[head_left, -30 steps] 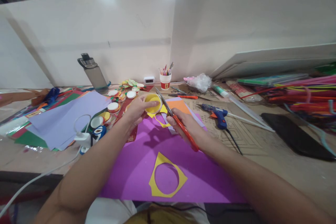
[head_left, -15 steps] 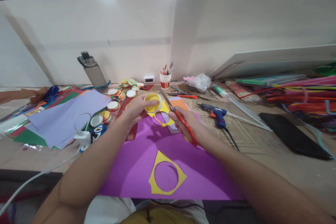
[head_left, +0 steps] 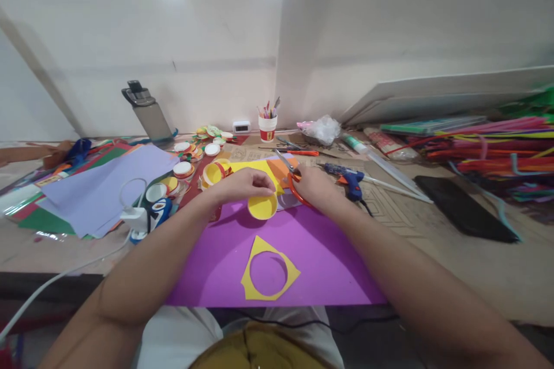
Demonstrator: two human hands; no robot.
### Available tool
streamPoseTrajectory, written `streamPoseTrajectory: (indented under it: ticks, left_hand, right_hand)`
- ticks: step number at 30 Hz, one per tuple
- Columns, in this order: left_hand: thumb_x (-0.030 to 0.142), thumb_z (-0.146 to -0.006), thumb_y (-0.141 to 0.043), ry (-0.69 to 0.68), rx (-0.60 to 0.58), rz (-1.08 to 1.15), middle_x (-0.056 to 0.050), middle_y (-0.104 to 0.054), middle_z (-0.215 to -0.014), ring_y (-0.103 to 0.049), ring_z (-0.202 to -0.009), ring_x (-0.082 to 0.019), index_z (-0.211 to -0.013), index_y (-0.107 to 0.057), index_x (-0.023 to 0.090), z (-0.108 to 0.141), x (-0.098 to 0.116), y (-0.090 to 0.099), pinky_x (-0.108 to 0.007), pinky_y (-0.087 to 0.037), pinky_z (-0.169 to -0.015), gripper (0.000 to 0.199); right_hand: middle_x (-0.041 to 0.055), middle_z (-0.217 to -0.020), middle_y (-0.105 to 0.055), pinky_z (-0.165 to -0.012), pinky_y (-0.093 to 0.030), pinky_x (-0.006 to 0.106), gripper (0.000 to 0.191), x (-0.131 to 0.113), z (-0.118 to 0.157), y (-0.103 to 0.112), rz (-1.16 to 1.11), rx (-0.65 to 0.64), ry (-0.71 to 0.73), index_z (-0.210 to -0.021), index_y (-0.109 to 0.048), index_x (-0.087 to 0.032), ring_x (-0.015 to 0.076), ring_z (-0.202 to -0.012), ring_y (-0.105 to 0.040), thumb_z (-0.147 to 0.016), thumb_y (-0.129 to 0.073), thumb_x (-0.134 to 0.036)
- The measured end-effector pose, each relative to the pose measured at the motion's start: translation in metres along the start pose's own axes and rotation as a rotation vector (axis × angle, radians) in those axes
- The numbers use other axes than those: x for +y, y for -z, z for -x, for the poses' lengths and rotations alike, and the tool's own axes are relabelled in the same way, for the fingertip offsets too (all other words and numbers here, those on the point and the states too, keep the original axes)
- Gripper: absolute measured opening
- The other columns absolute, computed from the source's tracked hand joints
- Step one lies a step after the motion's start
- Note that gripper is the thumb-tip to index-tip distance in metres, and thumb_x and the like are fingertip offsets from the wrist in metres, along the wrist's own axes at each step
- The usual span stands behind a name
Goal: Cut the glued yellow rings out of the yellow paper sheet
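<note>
Above the purple sheet, my left hand pinches a yellow paper disc at its upper edge. My right hand is wrapped round the red handles of the scissors, whose blades point up and left. Left of my left hand stands a yellow-lined ring. A yellow paper scrap with a round hole lies on the purple sheet near the front edge. More yellow paper and an orange piece lie behind my hands.
A blue glue gun and a black phone-like slab lie right. Coloured sheets, a white plug and a bottle are left. A pen cup stands behind. Another person's hand is far left.
The yellow-lined ring has left my left hand and now stands further left. My left hand now holds the yellow disc, lower down. The view has shifted slightly.
</note>
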State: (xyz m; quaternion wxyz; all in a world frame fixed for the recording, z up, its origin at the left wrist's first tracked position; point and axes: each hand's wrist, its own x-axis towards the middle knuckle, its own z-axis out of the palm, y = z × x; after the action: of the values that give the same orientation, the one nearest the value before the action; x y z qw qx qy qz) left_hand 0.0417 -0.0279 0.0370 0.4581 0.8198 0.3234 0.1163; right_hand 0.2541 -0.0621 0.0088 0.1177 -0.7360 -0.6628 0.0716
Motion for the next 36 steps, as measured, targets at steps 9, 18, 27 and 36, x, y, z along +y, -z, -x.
streamPoseTrajectory:
  ticks: [9,18,27,36]
  left_hand:
    - [0.044,-0.082,-0.065,-0.036,0.269,-0.194,-0.005,-0.075,-0.096,-0.067,-0.088,-0.018,-0.096,-0.074,0.018,0.003,0.009,0.005,-0.029,-0.050,-0.078,0.031]
    - [0.029,-0.078,-0.069,-0.141,0.183,-0.690,-0.008,-0.073,-0.105,-0.062,-0.102,-0.026,-0.101,-0.075,0.022,-0.001,-0.009,0.014,-0.036,-0.043,-0.091,0.025]
    - [0.015,-0.076,-0.065,-0.108,0.105,-0.780,-0.008,-0.072,-0.086,-0.064,-0.086,-0.022,-0.082,-0.076,0.020,-0.010,-0.021,0.000,-0.028,-0.043,-0.077,0.013]
    - [0.020,-0.084,-0.054,-0.141,0.660,-0.629,-0.007,-0.073,-0.089,-0.063,-0.087,-0.022,-0.086,-0.074,0.020,-0.010,-0.017,0.005,-0.033,-0.044,-0.082,0.020]
  right_hand:
    - [0.0233,-0.110,-0.071,-0.080,-0.049,0.035,0.040,0.002,-0.002,-0.001,0.067,-0.052,-0.053,-0.117,-0.066,-0.012,0.0314,-0.104,-0.068,-0.092,-0.049,-0.038]
    - [0.0214,-0.110,-0.071,-0.075,-0.048,0.033,0.036,0.007,-0.005,-0.005,0.076,-0.021,0.053,-0.120,-0.062,-0.013,0.0299,-0.097,-0.069,-0.092,-0.049,-0.031]
    - [0.0284,-0.118,-0.063,-0.095,-0.041,0.048,0.039,0.004,-0.002,-0.001,0.229,0.036,0.117,-0.117,-0.066,-0.006,0.0402,-0.119,-0.055,-0.093,-0.050,-0.031]
    - [0.0060,-0.087,-0.071,-0.070,-0.042,0.027,0.024,-0.012,0.016,0.019,-0.399,0.193,0.409,-0.089,-0.069,-0.017,0.0166,-0.076,-0.061,-0.092,-0.052,-0.033]
